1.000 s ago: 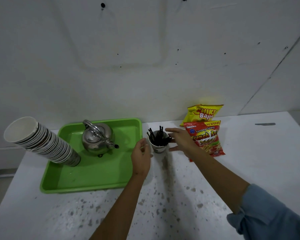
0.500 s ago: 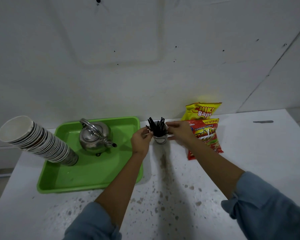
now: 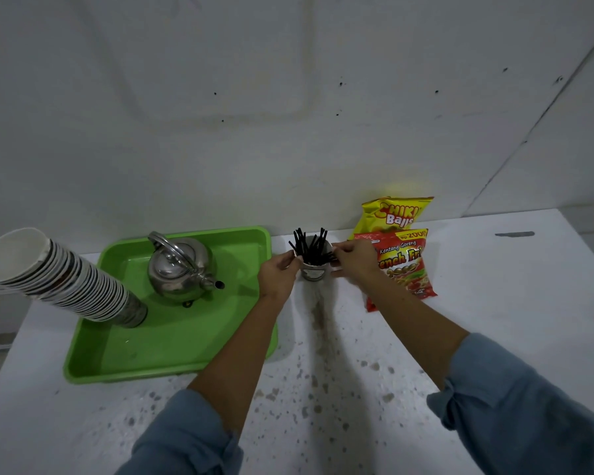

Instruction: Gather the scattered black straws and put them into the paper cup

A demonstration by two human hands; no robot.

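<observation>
Both forearms are bare below rolled-up blue denim-like sleeves (image 3: 515, 402).

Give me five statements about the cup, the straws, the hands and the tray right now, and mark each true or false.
1. The black straws stand in the paper cup. True.
2. The left hand and the right hand are at opposite sides of the cup. True.
3. The metal kettle sits on the bare counter. False: it sits inside the green tray.
4. The stack of paper cups stands straight upright. False: it leans, its open mouth pointing left.
5. Loose straws lie scattered on the white counter. False: none are visible there; those in view are in the cup.
</observation>
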